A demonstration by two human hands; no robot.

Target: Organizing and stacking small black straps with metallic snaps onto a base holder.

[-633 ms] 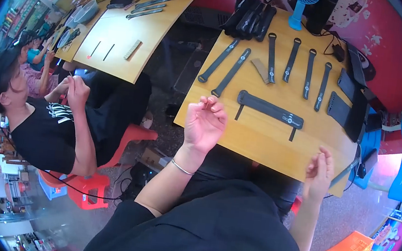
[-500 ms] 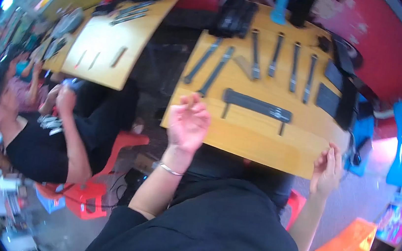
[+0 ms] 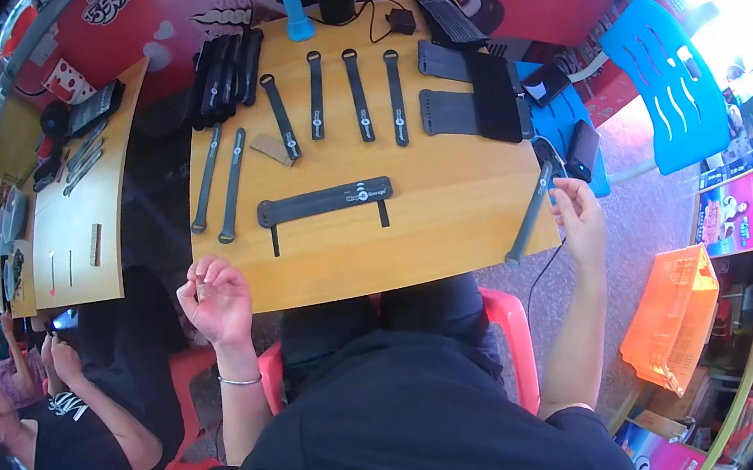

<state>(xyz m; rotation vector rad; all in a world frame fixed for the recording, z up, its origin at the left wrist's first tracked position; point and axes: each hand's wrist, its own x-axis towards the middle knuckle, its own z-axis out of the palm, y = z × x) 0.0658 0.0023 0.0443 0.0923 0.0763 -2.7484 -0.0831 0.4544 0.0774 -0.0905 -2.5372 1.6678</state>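
The person's right hand [image 3: 584, 223] was by the right edge of the wooden table [image 3: 345, 269]. Its fingers were bent, and their tips were right by the top part of a thin grey strap [image 3: 529, 217]. I couldn't tell if they were pinching it or only close to it. That strap lay slanted along the table's right edge, well apart from the other straps.

The left hand [image 3: 222, 306] was up by the near left corner, palm showing, with its fingers curled in toward the thumb. I couldn't see if something tiny was in there. A shiny bracelet [image 3: 239, 381] went around that wrist.

A wide grey strap [image 3: 325, 201] lay in the middle of the table, and two short black strips [image 3: 383, 214] poked out from its near side. Two long straps [image 3: 232, 186] lay side by side on the left. Four more straps [image 3: 358, 98] were in a row farther back, with a brown piece [image 3: 270, 149] next to the first one. Behind them were a black pile [image 3: 225, 79] and a blue fan [image 3: 293, 26]. Another person [image 3: 90, 430] sat off to the left.
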